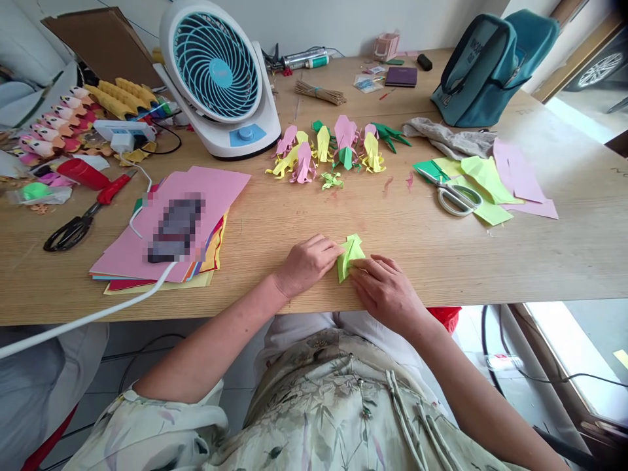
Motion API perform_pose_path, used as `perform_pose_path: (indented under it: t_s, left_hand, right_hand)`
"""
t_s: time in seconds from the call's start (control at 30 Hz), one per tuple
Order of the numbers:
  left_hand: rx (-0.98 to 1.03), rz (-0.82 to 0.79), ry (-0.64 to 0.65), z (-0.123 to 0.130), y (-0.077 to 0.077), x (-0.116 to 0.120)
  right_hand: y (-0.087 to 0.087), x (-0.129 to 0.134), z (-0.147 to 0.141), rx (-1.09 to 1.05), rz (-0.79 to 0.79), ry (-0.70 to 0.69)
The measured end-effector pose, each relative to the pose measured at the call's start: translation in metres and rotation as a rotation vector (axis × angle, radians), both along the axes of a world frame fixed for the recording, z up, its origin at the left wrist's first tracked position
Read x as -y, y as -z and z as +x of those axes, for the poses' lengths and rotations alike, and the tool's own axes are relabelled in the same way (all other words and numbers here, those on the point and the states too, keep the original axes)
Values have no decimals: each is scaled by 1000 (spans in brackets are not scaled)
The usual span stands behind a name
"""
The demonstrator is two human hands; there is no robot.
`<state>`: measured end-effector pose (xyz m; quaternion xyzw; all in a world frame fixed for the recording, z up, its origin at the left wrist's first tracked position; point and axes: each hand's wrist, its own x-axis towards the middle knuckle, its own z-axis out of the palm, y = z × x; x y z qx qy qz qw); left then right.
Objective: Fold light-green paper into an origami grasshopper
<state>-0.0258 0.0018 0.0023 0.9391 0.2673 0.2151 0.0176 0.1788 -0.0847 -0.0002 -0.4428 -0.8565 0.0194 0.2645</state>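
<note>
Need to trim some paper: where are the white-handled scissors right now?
In the head view, the scissors lie on the right side of the table, blades over dark green paper, with the gray cloth behind.

Wooden table (275,216), fan (220,75), teal bag (478,78), paper figures (345,133)

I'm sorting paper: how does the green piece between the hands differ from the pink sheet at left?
The green piece is small and folded; the pink sheet large and flat. The left hand and right hand touch the green piece; a blurred object lies on the pink sheet. Both are paper.
</note>
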Motion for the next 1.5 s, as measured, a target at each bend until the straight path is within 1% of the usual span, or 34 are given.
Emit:
perform_pose_path:
  t_s: [0.13, 0.27, 0.37, 0.47, 0.63, 0.7, 0.9, 1.07, 1.2, 1.37, 1.5]
  left_hand:
    - [-32, 31, -9, -2, -3, 3]
    - [-43, 27, -30, 0, -3, 4]
    - [-17, -16, -38, 0, -3, 2]
    - [32, -81, -27, 0, -1, -1]
    - [70, -118, -7, -1, 3, -3]
    - [73, -105, 0, -1, 4, -3]
    - [62, -38, 9, 2, 2, 0]
    - [141, -7, -17, 2, -2, 5]
    - [191, 74, -46, 1, -4, 10]
    - [168, 126, 7, 0, -3, 11]
    - [195, 161, 31, -1, -3, 11]
  right_hand:
    - [2, 1, 0, 17, 3, 11]
    - [1, -2, -2, 66, 41, 68]
    - [-4, -8, -4, 135, 58, 84]
    - [-9, -13, -5, 180, 59, 62]
    - [-11, -18, -4, 158, 25, 37]
    - [-9, -21, -4, 137, 28, 55]
    - [-4, -30, -8, 66, 103, 98]
    - [-1, -30, -8, -65, 47, 120]
    - [0, -31, -8, -102, 21, 144]
    - [-1, -32, -9, -147, -5, 164]
    - [-2, -33, -10, -159, -6, 171]
